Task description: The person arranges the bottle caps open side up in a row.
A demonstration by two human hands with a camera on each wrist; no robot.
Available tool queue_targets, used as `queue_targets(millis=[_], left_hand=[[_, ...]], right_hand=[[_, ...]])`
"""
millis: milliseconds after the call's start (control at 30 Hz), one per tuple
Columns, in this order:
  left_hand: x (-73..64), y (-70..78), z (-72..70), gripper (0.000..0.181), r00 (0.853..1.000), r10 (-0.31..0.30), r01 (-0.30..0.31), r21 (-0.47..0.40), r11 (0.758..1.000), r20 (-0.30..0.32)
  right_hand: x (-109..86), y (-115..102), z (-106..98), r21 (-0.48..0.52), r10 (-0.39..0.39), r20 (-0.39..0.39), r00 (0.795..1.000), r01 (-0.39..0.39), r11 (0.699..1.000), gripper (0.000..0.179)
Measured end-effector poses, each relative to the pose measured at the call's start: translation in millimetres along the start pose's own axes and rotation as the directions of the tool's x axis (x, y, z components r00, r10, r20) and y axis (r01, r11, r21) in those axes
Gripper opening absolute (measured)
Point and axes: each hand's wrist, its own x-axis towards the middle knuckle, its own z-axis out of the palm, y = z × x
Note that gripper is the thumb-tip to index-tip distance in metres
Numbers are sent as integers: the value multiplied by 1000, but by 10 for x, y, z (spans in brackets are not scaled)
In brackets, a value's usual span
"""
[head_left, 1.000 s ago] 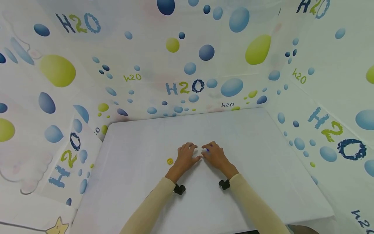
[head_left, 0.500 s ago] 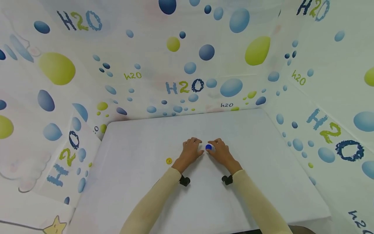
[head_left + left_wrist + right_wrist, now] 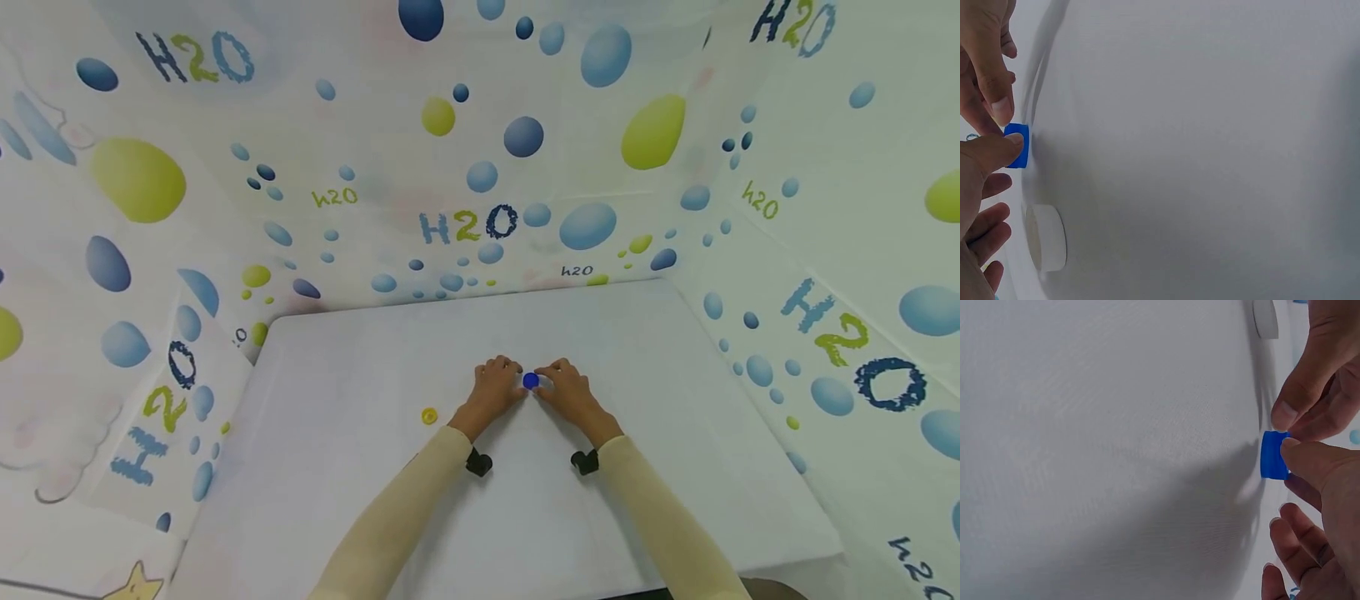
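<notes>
Between my two hands is a small round blue cap point(image 3: 531, 381), held up off the white table. My right hand point(image 3: 570, 392) pinches it; the right wrist view shows the thumb flat on the blue cap point(image 3: 1274, 455) with a finger behind. From the other side, my left hand point(image 3: 495, 388) also holds it, its thumb overlapping the blue cap point(image 3: 1017, 147) in the left wrist view. The other fingers of both hands are loosely bent. To the left of my left hand lies a yellow ring-like piece point(image 3: 429, 416).
A white disc-shaped piece point(image 3: 1047, 239) rests on the table near my left hand, seen only in the wrist views. White table covering point(image 3: 360, 500) spreads around the hands. Walls printed with bubbles point(image 3: 480, 150) stand behind and at both sides.
My left hand has moved right to meet the blue cap, which was in my right hand alone. The cap now shows fully between both hands. The yellow piece has stayed put.
</notes>
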Motion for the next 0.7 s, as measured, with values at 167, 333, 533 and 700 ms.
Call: queue_targets(millis=[167,333,533,700], left_hand=[[20,10,15,43,1000,21,-21,55,998,-2],[18,18,8,43,1000,8,-9,73,997,7],[33,6,17,39,1000,22,-22,75,997,-3],[48,16,23,37,1000,28,-27,101,995,-6]], right_hand=[[5,-4,17,-4,-13,-33,999,13,1000,44],[24,-5,43,-9,-11,-28,1000,11,1000,43],[35,-33,43,-2,-13,-36,999,13,1000,41],[29,-41,38,-1,-14,-40,999,14,1000,40]])
